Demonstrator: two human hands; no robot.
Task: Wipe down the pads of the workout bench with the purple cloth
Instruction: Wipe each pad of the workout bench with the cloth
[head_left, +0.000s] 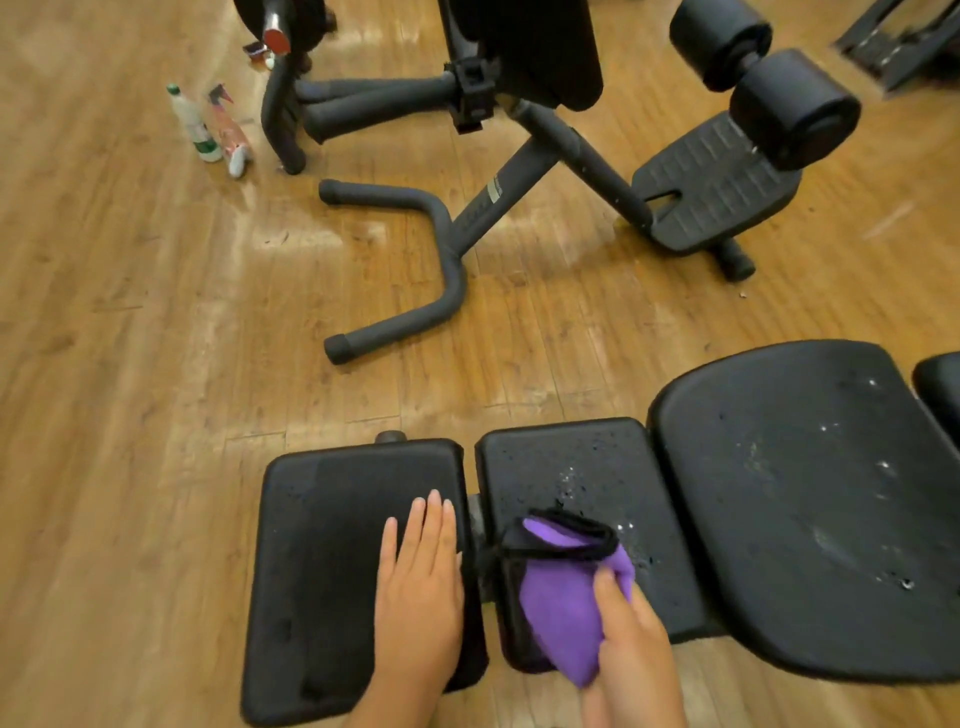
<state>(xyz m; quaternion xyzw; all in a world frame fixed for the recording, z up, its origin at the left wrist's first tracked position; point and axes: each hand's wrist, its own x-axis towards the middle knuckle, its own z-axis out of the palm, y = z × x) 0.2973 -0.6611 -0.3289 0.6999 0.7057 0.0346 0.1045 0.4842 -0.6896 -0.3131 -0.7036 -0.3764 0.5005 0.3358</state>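
Observation:
The workout bench lies low in front of me with three black pads in a row. My left hand (418, 577) rests flat, fingers apart, on the right part of the left pad (317, 561). My right hand (631, 647) grips the purple cloth (563, 597), which has a black hem, and presses it on the near left corner of the middle pad (582, 478). Droplets speckle the middle pad and the large right pad (810, 499).
A second black exercise frame (498, 192) with roller pads (795, 104) and a foot plate (711, 187) stands on the wood floor beyond the bench. Two spray bottles (208, 130) stand at the far left. Open floor lies to the left of the bench.

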